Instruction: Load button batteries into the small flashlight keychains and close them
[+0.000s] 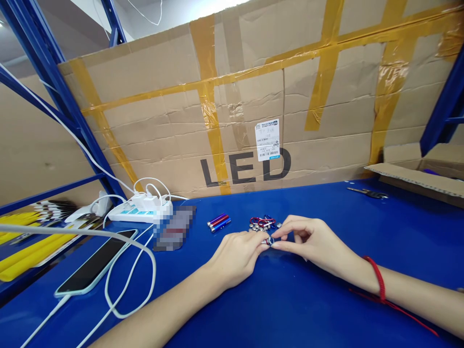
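Note:
My left hand is closed around a small shiny metal piece, most of which its fingers hide. From the right, my right hand pinches the end of that same piece between thumb and forefinger; a ring-like bit with a bluish tint shows there. Just beyond the fingertips lies a little heap of red and blue carabiner clips with several small silver round parts. Left of the heap, several slim blue and red metal tubes, like mini flashlights, lie side by side.
A phone with a white cable lies at left, near a white power strip with plugs. Keys rest at the back right beside an open cardboard box. A taped cardboard sheet stands behind the blue table.

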Demonstrator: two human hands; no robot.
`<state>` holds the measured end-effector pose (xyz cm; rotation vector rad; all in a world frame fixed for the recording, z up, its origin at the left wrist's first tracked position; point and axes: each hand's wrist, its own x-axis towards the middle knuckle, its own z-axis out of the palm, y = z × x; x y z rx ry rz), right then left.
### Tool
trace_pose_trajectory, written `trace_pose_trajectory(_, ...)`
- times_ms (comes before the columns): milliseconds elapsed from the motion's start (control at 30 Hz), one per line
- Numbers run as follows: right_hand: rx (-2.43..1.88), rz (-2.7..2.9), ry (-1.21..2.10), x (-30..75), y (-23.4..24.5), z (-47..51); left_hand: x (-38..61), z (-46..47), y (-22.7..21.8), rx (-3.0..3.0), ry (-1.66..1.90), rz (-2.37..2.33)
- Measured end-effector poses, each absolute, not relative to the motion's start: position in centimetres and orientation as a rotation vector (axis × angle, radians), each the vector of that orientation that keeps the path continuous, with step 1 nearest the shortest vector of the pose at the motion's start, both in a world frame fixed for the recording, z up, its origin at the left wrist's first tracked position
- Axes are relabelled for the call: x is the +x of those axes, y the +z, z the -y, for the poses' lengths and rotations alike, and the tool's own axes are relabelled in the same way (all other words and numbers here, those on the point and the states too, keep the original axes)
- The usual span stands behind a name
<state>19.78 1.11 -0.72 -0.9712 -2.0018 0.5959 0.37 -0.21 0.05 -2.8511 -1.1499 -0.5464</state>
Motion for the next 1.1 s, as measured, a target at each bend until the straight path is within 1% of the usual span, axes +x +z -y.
trace_pose_trajectory(1100,-1.001,1.938,0.741,19.65,-0.64,-1.09,0.32,0.12,-0.13,-2.848,-0.566,1.118)
